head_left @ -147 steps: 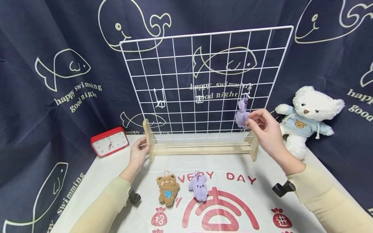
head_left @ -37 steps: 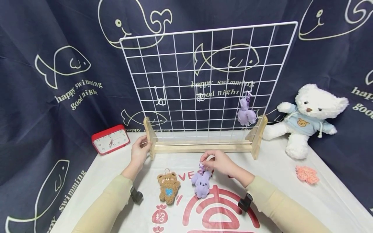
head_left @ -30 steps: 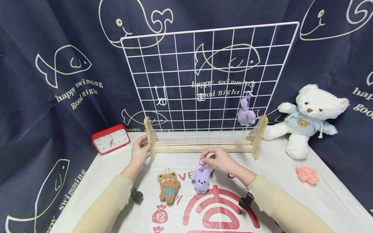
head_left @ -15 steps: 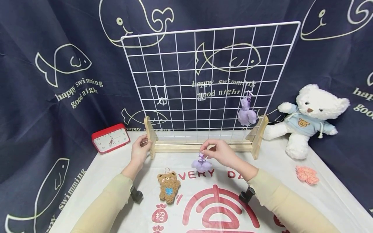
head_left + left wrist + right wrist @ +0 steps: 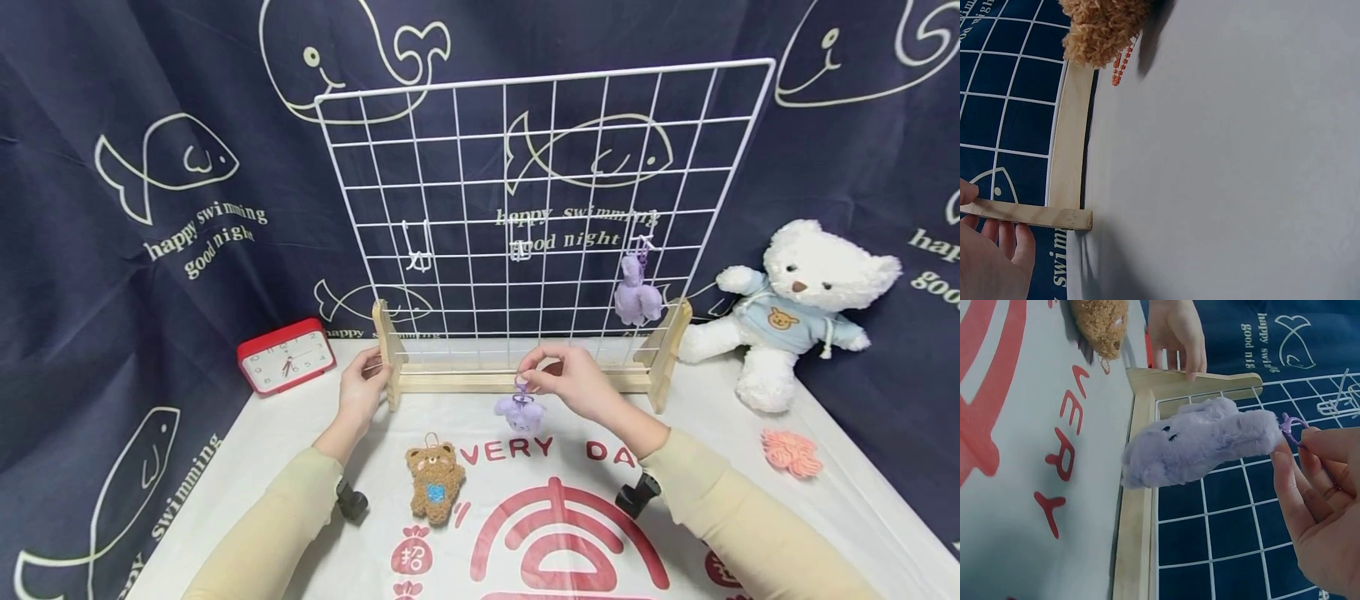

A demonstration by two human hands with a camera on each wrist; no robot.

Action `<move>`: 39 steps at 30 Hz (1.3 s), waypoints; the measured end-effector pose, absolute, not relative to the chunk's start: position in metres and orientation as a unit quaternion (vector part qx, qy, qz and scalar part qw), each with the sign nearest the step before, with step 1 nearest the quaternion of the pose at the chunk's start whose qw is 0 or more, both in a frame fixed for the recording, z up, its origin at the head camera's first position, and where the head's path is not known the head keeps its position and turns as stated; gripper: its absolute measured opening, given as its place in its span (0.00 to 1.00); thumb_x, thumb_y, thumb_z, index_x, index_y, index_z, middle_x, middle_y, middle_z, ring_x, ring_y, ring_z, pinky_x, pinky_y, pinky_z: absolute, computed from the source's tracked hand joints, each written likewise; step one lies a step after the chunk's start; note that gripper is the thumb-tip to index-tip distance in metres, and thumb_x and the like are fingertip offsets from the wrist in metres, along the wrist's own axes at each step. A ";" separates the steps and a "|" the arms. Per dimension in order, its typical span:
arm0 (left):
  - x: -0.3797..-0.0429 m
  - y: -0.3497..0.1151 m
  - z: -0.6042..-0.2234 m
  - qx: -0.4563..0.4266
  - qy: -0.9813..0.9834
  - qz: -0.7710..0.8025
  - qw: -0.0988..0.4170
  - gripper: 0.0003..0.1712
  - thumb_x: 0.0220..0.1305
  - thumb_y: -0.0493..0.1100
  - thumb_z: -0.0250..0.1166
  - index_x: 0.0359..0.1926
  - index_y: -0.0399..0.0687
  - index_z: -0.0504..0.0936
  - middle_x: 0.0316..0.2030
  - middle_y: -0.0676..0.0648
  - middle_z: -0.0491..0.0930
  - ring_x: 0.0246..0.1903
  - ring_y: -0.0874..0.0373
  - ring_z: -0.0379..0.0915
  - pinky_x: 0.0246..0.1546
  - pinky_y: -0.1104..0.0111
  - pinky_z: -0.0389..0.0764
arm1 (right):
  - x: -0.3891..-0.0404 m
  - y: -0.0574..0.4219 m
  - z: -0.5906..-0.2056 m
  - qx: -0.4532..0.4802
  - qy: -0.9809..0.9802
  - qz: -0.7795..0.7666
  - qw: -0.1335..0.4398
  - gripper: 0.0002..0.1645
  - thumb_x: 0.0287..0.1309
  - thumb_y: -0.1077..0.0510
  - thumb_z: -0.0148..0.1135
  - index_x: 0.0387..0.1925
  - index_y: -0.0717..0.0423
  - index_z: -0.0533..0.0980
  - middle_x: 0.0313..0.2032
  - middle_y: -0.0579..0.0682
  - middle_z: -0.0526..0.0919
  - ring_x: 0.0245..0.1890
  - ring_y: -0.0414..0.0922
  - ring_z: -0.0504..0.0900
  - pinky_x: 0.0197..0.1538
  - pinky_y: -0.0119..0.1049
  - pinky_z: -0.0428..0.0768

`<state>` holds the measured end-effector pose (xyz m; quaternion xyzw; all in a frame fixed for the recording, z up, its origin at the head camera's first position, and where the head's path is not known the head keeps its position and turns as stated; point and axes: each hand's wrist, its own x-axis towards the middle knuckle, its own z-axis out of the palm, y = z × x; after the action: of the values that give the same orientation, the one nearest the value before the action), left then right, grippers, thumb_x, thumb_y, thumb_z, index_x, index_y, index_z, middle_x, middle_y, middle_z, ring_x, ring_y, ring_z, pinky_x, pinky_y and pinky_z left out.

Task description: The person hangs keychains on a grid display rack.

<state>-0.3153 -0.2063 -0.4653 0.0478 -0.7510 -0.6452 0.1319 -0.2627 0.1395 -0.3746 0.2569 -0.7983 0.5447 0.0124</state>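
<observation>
My right hand [image 5: 573, 382] pinches the purple ring [image 5: 1293, 428] of a purple plush keychain [image 5: 521, 414], which dangles in front of the rack's wooden base. In the right wrist view its small dark eyes show on the furry body. At the far left my left hand [image 5: 362, 392] grips the wooden upright [image 5: 1035, 214] of the white wire grid rack [image 5: 480, 179], thumb on one side and fingers on the other. Another purple plush keychain [image 5: 637, 292] hangs from a hook at the grid's right. A brown bear keychain [image 5: 435, 487] lies on the table.
Two white hooks, a left hook [image 5: 418, 254] and a middle hook [image 5: 519, 250], hang bare on the grid. A red alarm clock [image 5: 287, 358] stands at left. A white teddy bear [image 5: 787, 317] sits at right, with a pink fluffy item [image 5: 791, 452] in front of it.
My right hand has left the hanging purple plush, taken the other purple keychain by its ring and lifted it off the table toward the rack. The left hand stays on the upright.
</observation>
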 end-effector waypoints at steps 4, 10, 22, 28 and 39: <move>-0.313 -0.205 -0.462 0.047 -0.749 -0.648 0.130 0.25 0.69 0.30 0.62 0.66 0.33 0.74 0.55 0.31 0.77 0.58 0.40 0.73 0.44 0.83 0.76 | -0.264 0.140 -0.368 0.258 -0.798 0.544 0.024 0.02 0.63 0.69 0.65 0.37 0.66 0.82 0.38 0.58 0.86 0.31 0.48 0.87 0.38 0.41 0.88; -0.311 -0.204 -0.461 0.045 -0.744 -0.653 0.132 0.24 0.69 0.30 0.62 0.65 0.33 0.74 0.55 0.31 0.77 0.57 0.41 0.73 0.44 0.83 0.76 | -0.265 0.140 -0.361 0.259 -0.799 0.539 0.059 0.02 0.62 0.70 0.67 0.37 0.64 0.83 0.37 0.57 0.86 0.30 0.51 0.87 0.36 0.38 0.88; -0.314 -0.207 -0.464 0.047 -0.752 -0.646 0.120 0.25 0.69 0.29 0.60 0.66 0.30 0.72 0.56 0.30 0.76 0.58 0.38 0.72 0.42 0.84 0.75 | -0.266 0.136 -0.354 0.248 -0.776 0.571 0.102 0.03 0.63 0.69 0.67 0.39 0.66 0.82 0.38 0.60 0.86 0.29 0.45 0.87 0.37 0.39 0.88; -0.314 -0.205 -0.465 0.046 -0.750 -0.646 0.137 0.24 0.68 0.31 0.62 0.65 0.36 0.75 0.54 0.33 0.78 0.56 0.43 0.74 0.45 0.81 0.77 | -0.267 0.134 -0.349 0.251 -0.768 0.575 0.129 0.03 0.62 0.70 0.67 0.38 0.67 0.82 0.37 0.60 0.86 0.29 0.44 0.87 0.36 0.39 0.88; -0.312 -0.205 -0.464 0.040 -0.752 -0.644 0.136 0.25 0.69 0.31 0.62 0.65 0.34 0.74 0.55 0.32 0.77 0.57 0.40 0.74 0.44 0.83 0.76 | -0.272 0.134 -0.343 0.259 -0.758 0.571 0.179 0.03 0.63 0.70 0.67 0.38 0.66 0.83 0.37 0.60 0.87 0.30 0.48 0.88 0.34 0.38 0.88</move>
<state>-0.3116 -0.2055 -0.4636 0.0403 -0.7520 -0.6437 0.1362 -0.2717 0.1340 -0.3427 0.2591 -0.7581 0.5712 0.1787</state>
